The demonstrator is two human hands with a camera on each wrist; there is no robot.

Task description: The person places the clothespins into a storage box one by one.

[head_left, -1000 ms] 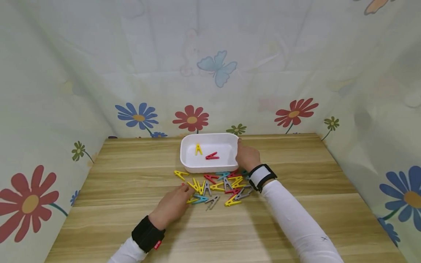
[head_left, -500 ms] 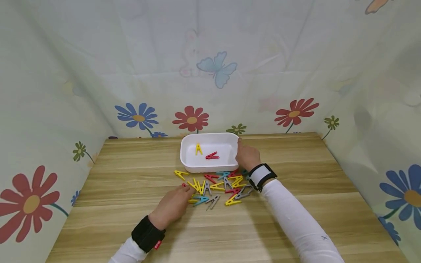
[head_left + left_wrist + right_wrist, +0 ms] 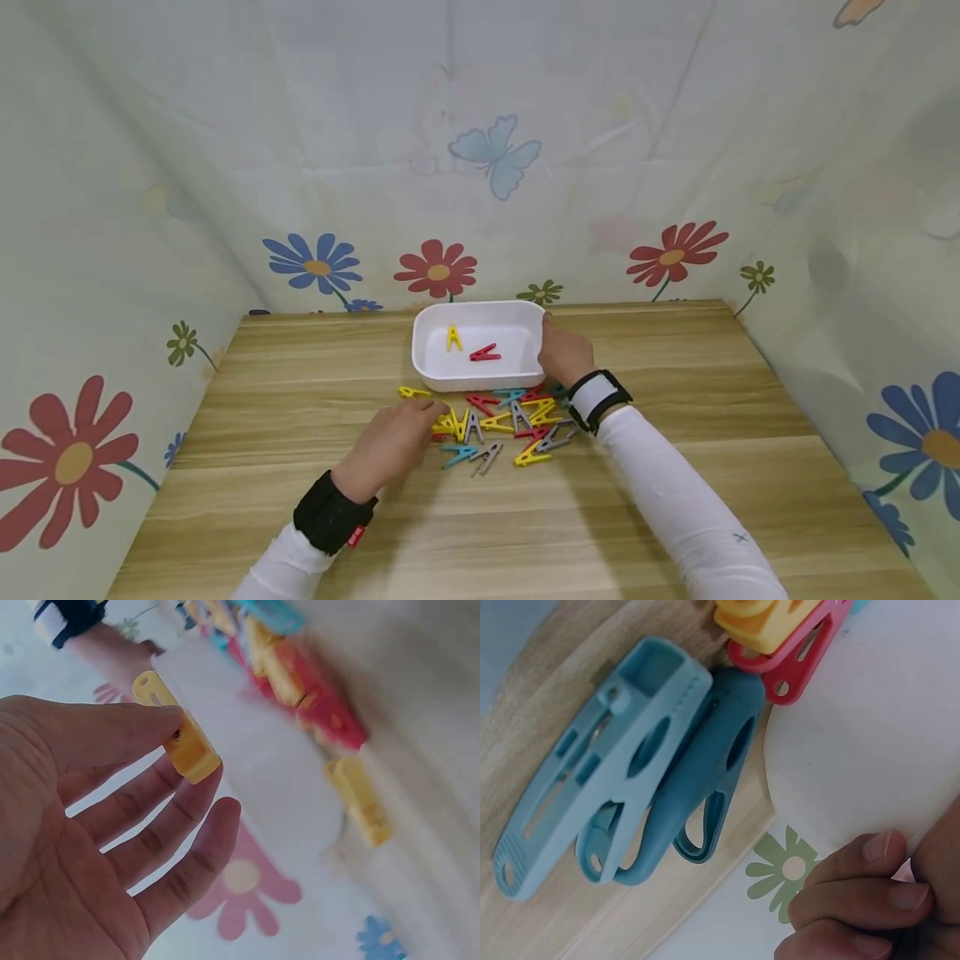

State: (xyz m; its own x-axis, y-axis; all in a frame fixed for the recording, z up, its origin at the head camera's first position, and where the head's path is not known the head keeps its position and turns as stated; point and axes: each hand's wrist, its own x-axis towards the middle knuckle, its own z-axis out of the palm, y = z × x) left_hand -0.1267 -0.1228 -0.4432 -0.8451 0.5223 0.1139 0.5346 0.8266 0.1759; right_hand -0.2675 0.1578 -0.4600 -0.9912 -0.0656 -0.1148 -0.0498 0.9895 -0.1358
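My left hand (image 3: 392, 442) is raised over the left side of a pile of plastic clothespins. In the left wrist view its thumb and fingers pinch a yellow clothespin (image 3: 193, 756), mostly covered by the hand in the head view. At the right end of a white plastic tray (image 3: 465, 384), my right hand (image 3: 567, 353) grips the rim, with curled fingers (image 3: 862, 900) against the wall in the right wrist view. Inside the tray lie a yellow clothespin (image 3: 453, 338) and a red clothespin (image 3: 485, 353), apart from each other.
Several yellow, red, grey and blue clothespins lie in front of the tray, among them a grey clothespin (image 3: 487, 458). Teal clothespins (image 3: 600, 772) lie close to the right hand. The wooden table (image 3: 315, 358) ends at a flowered curtain (image 3: 330, 167) behind the tray.
My left hand has lifted from the pile's left edge and shifted slightly away from me, carrying the yellow clothespin. The right hand and tray stay put.
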